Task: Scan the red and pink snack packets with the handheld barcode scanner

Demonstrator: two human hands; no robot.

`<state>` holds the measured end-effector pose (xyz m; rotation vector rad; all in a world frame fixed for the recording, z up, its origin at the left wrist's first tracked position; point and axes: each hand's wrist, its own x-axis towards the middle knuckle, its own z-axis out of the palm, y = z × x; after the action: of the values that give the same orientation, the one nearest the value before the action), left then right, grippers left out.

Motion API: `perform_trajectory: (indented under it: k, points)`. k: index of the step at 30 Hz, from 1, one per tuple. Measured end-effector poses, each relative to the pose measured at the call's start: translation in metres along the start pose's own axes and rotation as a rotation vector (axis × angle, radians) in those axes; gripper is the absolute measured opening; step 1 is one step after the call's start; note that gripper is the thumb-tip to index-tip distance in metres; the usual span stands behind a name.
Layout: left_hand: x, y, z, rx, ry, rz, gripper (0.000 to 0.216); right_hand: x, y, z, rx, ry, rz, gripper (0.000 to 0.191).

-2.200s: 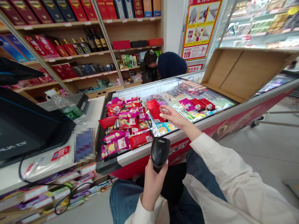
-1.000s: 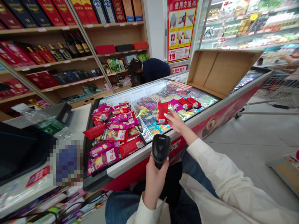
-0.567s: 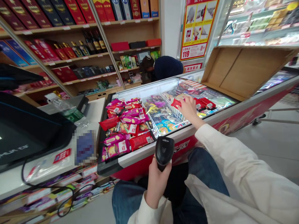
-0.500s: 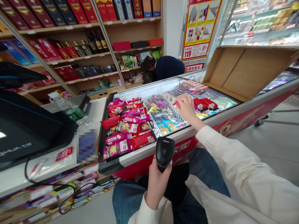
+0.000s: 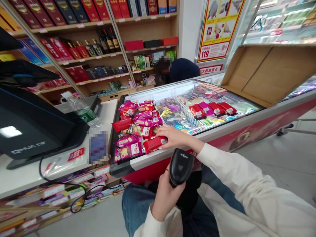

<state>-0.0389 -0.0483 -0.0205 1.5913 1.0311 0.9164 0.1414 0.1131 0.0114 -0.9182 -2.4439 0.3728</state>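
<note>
Black plastic scanner (image 5: 182, 166), one, nearest. Left hand (image 5: 167, 195) wrapped round its handle. Right hand (image 5: 174, 135), apart from the left, reaches over the freezer rim (image 5: 148, 160); its fingers touch the right end of one red packet (image 5: 154, 144), which lies at the near edge of the pile (image 5: 147, 122). Whether they have closed on it, cannot tell.

Good handling, as judged here: a light pinch at the packet's end, clear of any printed code, so the wrapper is not crushed and the neighbours do not slide; scanner best held off the rim.

Pile: over a dozen packets, red, purple and black, overlapping; exact count hidden. Counter (image 5: 110, 113) to the left: one clear bottle (image 5: 86, 113). Farther along the freezer, well apart from the pile: four packets in a row, three red (image 5: 197, 112), one purple (image 5: 206, 108). Beyond: one open cardboard box (image 5: 266, 74); one stooping person (image 5: 185, 69); three flat boxes (image 5: 134, 45) on a shelf (image 5: 153, 29).
</note>
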Motion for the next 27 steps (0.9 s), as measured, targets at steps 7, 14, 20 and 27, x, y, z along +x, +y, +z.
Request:
perform_trajectory:
  k: [7, 14, 20, 27]
  points:
    - [0.009, 0.001, 0.006, -0.022, 0.01, 0.002, 0.023, -0.041, 0.029, -0.033, 0.685, 0.184, 0.332, 0.042]
    - [0.024, -0.007, 0.021, -0.037, 0.076, -0.076, 0.029, -0.061, 0.052, -0.02, 1.082, 0.696, 0.642, 0.069]
    - [0.028, -0.008, 0.03, -0.04, 0.138, -0.083, 0.032, -0.058, 0.053, -0.007, 1.061, 0.938, 0.63, 0.062]
    - [0.029, 0.004, 0.031, -0.028, 0.182, -0.093, 0.036, -0.065, 0.056, -0.004, 1.065, 0.898, 0.613, 0.059]
